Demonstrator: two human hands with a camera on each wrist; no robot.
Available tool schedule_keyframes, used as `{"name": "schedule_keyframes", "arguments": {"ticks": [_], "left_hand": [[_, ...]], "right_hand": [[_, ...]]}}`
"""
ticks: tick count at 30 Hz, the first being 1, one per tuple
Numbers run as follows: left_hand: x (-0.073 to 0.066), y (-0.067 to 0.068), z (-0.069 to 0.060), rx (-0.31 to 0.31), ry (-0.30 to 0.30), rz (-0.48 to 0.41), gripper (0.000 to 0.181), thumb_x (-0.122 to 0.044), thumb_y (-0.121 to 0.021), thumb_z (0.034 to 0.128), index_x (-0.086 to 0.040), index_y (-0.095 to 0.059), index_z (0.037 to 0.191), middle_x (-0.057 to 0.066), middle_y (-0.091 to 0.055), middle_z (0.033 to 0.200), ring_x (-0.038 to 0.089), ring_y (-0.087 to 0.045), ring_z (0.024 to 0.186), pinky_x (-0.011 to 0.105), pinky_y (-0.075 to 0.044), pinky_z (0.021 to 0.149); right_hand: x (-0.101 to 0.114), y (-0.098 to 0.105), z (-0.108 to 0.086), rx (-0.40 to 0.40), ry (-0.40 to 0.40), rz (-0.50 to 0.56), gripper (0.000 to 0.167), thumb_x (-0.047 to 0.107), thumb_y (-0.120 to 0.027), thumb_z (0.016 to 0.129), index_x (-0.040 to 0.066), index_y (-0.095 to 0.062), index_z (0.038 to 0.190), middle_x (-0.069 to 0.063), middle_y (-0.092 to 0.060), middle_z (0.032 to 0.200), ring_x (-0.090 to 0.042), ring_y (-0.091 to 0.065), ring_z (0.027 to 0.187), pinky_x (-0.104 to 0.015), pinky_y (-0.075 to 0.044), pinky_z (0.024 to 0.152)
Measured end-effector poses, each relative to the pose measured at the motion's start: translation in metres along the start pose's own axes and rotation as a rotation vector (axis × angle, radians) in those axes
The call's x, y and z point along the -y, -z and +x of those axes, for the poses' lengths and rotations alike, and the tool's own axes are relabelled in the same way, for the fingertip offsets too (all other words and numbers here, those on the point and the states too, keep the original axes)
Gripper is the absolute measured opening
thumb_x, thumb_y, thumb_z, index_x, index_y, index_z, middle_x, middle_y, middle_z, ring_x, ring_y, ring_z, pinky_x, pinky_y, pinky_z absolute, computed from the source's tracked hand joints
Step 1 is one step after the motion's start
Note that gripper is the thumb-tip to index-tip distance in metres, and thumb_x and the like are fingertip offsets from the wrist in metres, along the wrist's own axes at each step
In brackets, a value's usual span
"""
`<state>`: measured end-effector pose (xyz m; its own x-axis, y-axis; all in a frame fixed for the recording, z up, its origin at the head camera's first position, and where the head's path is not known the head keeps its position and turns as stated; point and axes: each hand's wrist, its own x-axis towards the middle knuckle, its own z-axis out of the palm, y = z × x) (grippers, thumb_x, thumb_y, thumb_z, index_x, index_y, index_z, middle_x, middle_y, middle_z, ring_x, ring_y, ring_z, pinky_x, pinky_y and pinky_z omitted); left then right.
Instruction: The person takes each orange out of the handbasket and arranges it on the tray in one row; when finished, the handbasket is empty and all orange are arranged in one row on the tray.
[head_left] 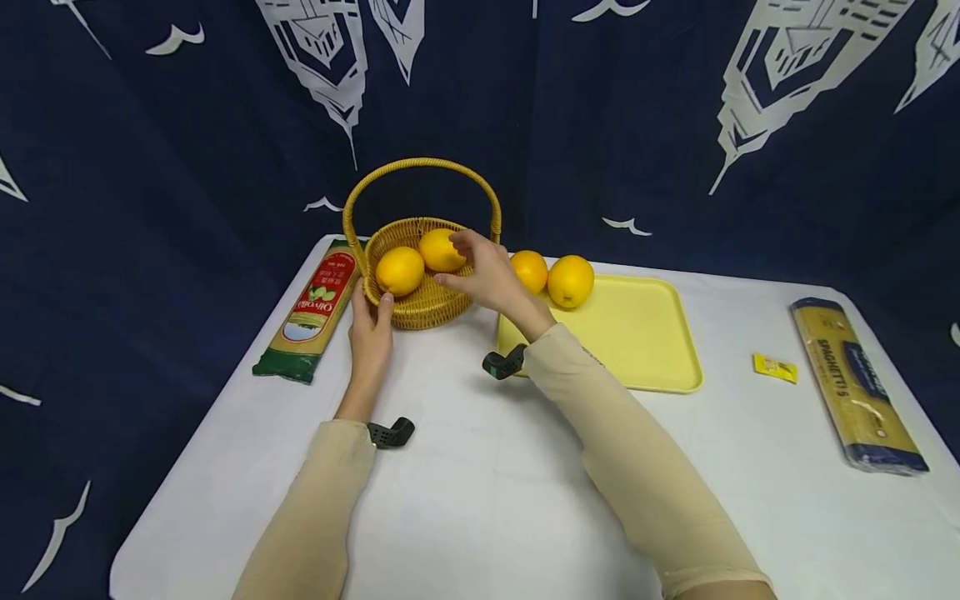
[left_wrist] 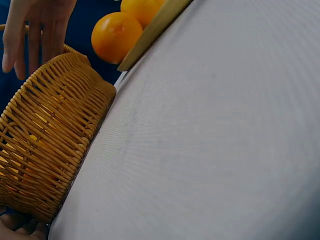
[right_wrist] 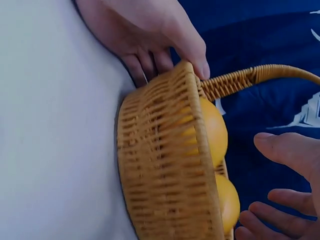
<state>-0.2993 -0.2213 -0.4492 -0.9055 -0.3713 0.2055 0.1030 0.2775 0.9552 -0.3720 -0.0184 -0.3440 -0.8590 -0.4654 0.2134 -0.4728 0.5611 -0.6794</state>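
Observation:
A wicker basket [head_left: 431, 310] with a tall arched handle stands at the back left of the table. Two oranges lie in it, one orange [head_left: 400, 272] at the left and another orange [head_left: 438, 248] behind it to the right. My left hand [head_left: 371, 340] grips the basket's left side, its thumb at the rim and its fingers against the outer wall. Over the basket's right part hovers my right hand [head_left: 491, 273]; in the right wrist view its fingers [right_wrist: 285, 220] are spread apart from the oranges and hold nothing.
A yellow tray [head_left: 637, 333] lies right of the basket, two oranges [head_left: 571, 282] at its back left corner. Left of the basket is a green-and-red pasta packet [head_left: 318, 310]. A small yellow packet [head_left: 776, 367] and a spaghetti packet [head_left: 858, 387] lie at the right. A dark curtain hangs behind.

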Motion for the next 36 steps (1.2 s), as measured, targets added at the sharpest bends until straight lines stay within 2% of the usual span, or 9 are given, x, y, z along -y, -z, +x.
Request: {"name": "schedule_keyframes", "arguments": {"ticks": [9,15,18,27,30,33,36], "left_hand": [[0.001,0.001,0.000,0.002,0.005,0.012,0.067,-0.042,-0.045,0.1133,-0.020,-0.016,0.170,0.006,-0.025,0.175,0.020,-0.027,0.160,0.039,-0.025,0.131],[0.000,0.001,0.000,-0.007,0.021,0.023,0.066,-0.039,-0.045,0.1136,-0.019,-0.017,0.170,0.006,-0.026,0.175,0.021,-0.028,0.159,0.040,-0.026,0.131],[0.001,0.001,0.000,-0.015,0.020,0.028,0.065,-0.038,-0.046,0.1134,-0.019,-0.018,0.170,0.006,-0.028,0.174,0.022,-0.030,0.159,0.040,-0.027,0.130],[0.001,-0.002,-0.001,-0.023,-0.004,0.012,0.064,-0.037,-0.047,0.1131,-0.019,-0.021,0.169,0.008,-0.032,0.172,0.022,-0.035,0.157,0.039,-0.030,0.129],[0.000,-0.003,-0.001,-0.024,-0.002,0.019,0.064,-0.038,-0.047,0.1128,-0.020,-0.022,0.169,0.007,-0.034,0.172,0.023,-0.037,0.155,0.040,-0.031,0.129],[0.000,-0.003,-0.001,-0.029,-0.002,0.027,0.064,-0.038,-0.048,0.1127,-0.019,-0.023,0.168,0.009,-0.036,0.170,0.024,-0.039,0.154,0.041,-0.032,0.128],[0.000,-0.002,-0.001,-0.036,-0.002,0.030,0.063,-0.038,-0.047,0.1129,-0.019,-0.023,0.168,0.009,-0.036,0.170,0.024,-0.039,0.154,0.041,-0.032,0.128]], "right_hand": [[0.011,-0.029,0.020,-0.018,-0.003,0.045,0.067,0.027,-0.082,0.094,0.005,-0.053,0.150,-0.013,-0.059,0.151,-0.028,-0.060,0.136,-0.040,-0.050,0.114],[0.015,-0.055,0.035,-0.052,-0.003,0.089,0.067,0.024,-0.082,0.094,0.006,-0.052,0.152,-0.013,-0.060,0.150,-0.027,-0.060,0.136,-0.038,-0.045,0.119],[0.018,-0.064,0.039,-0.034,-0.013,0.059,0.070,0.026,-0.082,0.094,0.007,-0.050,0.154,-0.012,-0.057,0.154,-0.026,-0.054,0.142,-0.037,-0.046,0.118],[0.023,-0.074,0.045,0.033,-0.026,-0.091,0.082,0.030,-0.079,0.096,0.009,-0.037,0.163,-0.010,-0.045,0.164,-0.029,-0.042,0.151,-0.040,-0.036,0.126],[0.020,-0.077,0.044,0.015,-0.024,-0.168,0.084,0.033,-0.081,0.094,0.010,-0.038,0.163,-0.010,-0.046,0.163,-0.029,-0.041,0.151,-0.039,-0.035,0.127],[0.018,-0.081,0.044,-0.022,0.005,-0.245,0.083,0.035,-0.084,0.091,0.010,-0.043,0.159,-0.010,-0.050,0.158,-0.027,-0.045,0.146,-0.037,-0.039,0.123],[0.017,-0.084,0.044,-0.059,0.028,-0.276,0.078,0.034,-0.087,0.089,0.011,-0.050,0.153,-0.009,-0.053,0.150,-0.026,-0.048,0.139,-0.037,-0.044,0.119]]}}
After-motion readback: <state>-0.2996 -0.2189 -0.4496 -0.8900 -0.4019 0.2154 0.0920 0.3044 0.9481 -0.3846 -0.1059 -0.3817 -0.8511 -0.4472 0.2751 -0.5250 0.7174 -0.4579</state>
